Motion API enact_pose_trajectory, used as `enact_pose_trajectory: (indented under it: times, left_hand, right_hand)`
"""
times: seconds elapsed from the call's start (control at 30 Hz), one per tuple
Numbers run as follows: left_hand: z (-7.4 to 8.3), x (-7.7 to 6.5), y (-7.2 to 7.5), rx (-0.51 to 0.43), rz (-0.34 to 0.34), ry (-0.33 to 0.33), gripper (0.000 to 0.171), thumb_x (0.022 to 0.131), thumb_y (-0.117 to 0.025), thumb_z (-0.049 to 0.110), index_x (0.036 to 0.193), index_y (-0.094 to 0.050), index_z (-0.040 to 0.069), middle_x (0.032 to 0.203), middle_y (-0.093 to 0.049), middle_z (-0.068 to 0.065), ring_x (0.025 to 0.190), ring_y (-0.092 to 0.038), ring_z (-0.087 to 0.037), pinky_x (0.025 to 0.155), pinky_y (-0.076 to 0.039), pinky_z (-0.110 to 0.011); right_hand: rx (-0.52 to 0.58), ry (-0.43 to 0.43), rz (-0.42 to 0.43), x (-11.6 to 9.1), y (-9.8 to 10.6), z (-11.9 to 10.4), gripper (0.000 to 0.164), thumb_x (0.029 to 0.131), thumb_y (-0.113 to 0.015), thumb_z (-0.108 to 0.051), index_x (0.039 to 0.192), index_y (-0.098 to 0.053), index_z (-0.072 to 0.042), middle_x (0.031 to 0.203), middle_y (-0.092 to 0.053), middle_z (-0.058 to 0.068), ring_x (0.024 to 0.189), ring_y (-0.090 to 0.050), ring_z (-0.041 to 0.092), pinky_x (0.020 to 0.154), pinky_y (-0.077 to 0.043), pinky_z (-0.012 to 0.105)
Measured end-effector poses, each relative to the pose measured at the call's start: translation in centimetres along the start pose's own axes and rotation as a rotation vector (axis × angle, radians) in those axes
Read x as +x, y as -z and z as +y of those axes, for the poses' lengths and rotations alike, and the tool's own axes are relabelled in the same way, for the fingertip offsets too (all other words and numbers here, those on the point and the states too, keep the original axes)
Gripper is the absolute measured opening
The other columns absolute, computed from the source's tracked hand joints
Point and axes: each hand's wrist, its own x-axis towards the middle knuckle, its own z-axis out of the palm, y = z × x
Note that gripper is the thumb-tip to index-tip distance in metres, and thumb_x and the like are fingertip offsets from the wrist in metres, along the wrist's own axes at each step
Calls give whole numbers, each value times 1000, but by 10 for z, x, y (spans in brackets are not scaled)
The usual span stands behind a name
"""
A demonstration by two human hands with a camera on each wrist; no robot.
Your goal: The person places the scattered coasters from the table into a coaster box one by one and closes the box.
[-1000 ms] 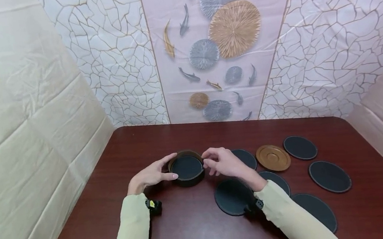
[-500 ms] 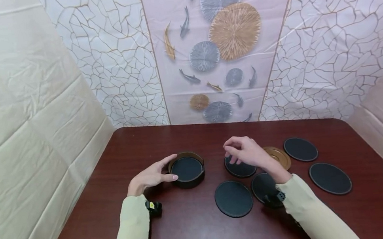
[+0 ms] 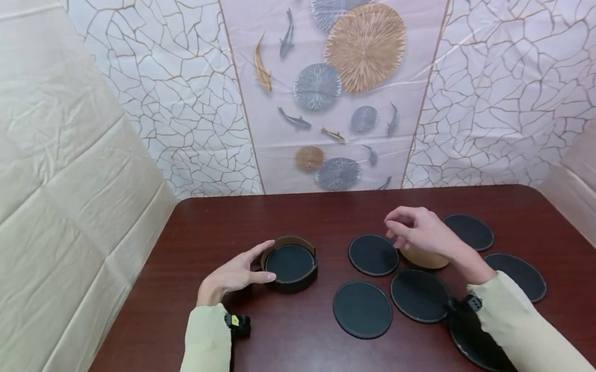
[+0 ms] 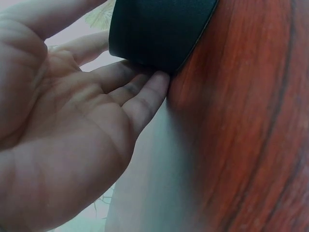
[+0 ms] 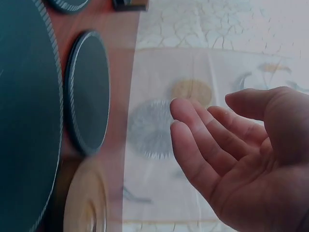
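Observation:
A round black coaster holder (image 3: pixel 294 284) with a brown inner wall stands on the table's left half, a black coaster (image 3: pixel 289 263) lying inside. My left hand (image 3: pixel 235 274) holds the holder's left side, thumb in front and index finger behind; in the left wrist view its fingers touch the holder's dark wall (image 4: pixel 159 34). My right hand (image 3: pixel 423 231) hovers above a brown ringed disc (image 3: pixel 421 258), partly hiding it. Its fingers are loosely bent and hold nothing, as the right wrist view shows. Beside it lies a black stitched-edge coaster (image 3: pixel 373 255).
More black coasters lie flat on the right: one nearer the front (image 3: pixel 363 309), another to its right (image 3: pixel 419 296), and several further right, partly under the right arm. The dark red table (image 3: pixel 297 360) meets a patterned backdrop (image 3: pixel 187 100) behind.
My right hand has moved away from the holder, rightward over the coasters to above the brown disc. The left hand stays at the holder.

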Motion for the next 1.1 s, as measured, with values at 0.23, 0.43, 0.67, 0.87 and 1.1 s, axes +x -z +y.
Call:
enact_pose_trajectory:
  times: [0.23, 0.43, 0.67, 0.87, 1.1]
  left_hand:
    - [0, -1, 1, 0, 2, -3, 85, 85, -77, 29, 155, -29, 25, 161, -27, 0, 149, -22, -24, 118, -24, -50]
    - [2, 0, 0, -2, -1, 1, 85, 86, -76, 28, 156, -28, 24, 161, -28, 0, 148, -24, -24, 118, -26, -49]
    - [3, 0, 0, 9, -6, 3, 85, 86, -76, 28, 156, -28, 24, 161, -27, 0, 147, -24, -23, 118, -25, -49]
    - [3, 0, 1, 6, -12, 0, 85, 86, -76, 29, 156, -28, 24, 161, -27, -1, 148, -23, -24, 118, -25, -50]
    - [2, 0, 1, 0, -10, 6, 85, 86, -76, 30, 155, -28, 26, 161, -27, 0, 148, -24, -23, 117, -26, -49]
  right_hand:
    - [-12, -57, 26, -14, 19, 15, 29, 100, -57, -27, 120, -61, -7, 99, -70, 20, 77, -69, 30, 66, -57, 37]
    - [-89, -84, 57, -24, 35, 26, 33, 100, -56, -33, 122, -59, -8, 94, -71, 17, 73, -68, 29, 64, -56, 38]
    - [-136, -113, 77, -30, 55, 48, 36, 101, -55, -33, 123, -57, -5, 88, -67, 18, 66, -66, 27, 62, -56, 33]
    - [-137, -128, 109, -34, 69, 63, 38, 101, -55, -31, 124, -57, 0, 95, -68, 21, 65, -66, 21, 62, -57, 31]
    - [-137, -159, 111, -38, 80, 78, 43, 101, -57, -29, 127, -54, 4, 98, -66, 25, 67, -66, 21, 62, -58, 32]
